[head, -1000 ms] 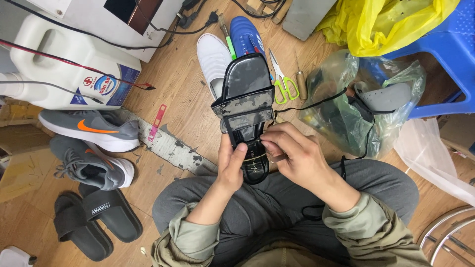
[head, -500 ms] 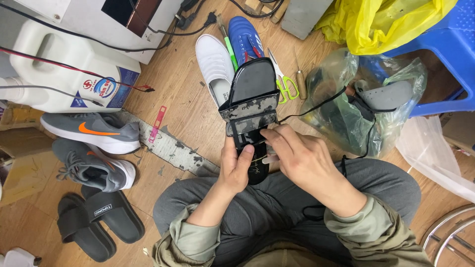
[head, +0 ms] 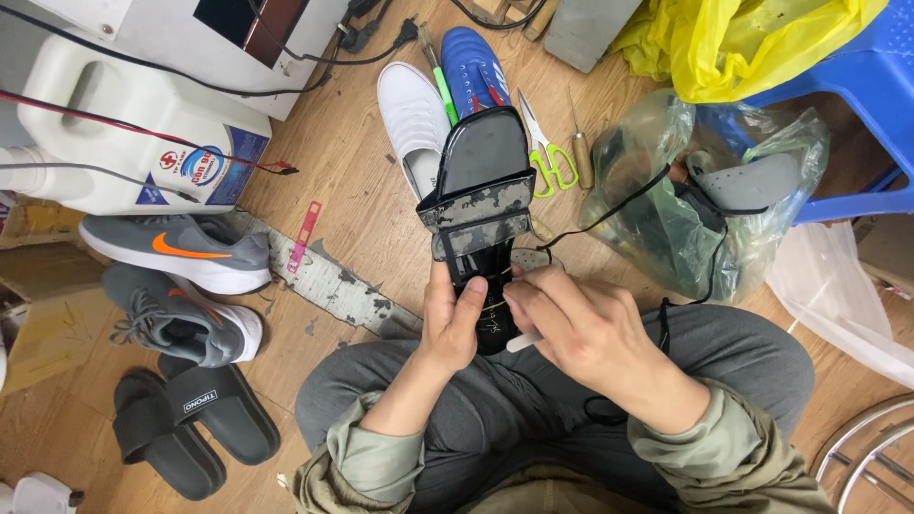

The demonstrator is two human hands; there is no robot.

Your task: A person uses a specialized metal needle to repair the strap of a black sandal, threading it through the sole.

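sandal held over your lap, both hands on its heel

you held a black sandal (head: 481,205) upright above your knees, its toe pointing away from you and its camouflage-patterned strap across the middle. your left hand (head: 455,319) was wrapped around the heel end from the left, thumb pressed on the footbed. your right hand (head: 581,328) sat just beside it on the right, fingers curled and pinched together against the sandal's edge, with a small pale tool (head: 524,343) poking out beneath them. a black thread (head: 609,209) ran from the sandal off to the right, toward a clear plastic bag (head: 666,219) on the floor; what it joined there you could not tell.

behind the sandal lay a white shoe (head: 409,119), a blue shoe (head: 473,62) and green-handled scissors (head: 547,157). to your left on the wooden floor (head: 352,190) sat two grey sneakers (head: 181,252), one with an orange mark, and a pair of black slides (head: 195,424). a white plastic jug (head: 124,128) stood further left. a yellow bag (head: 752,43) rested on a blue stool (head: 866,114) to your right.
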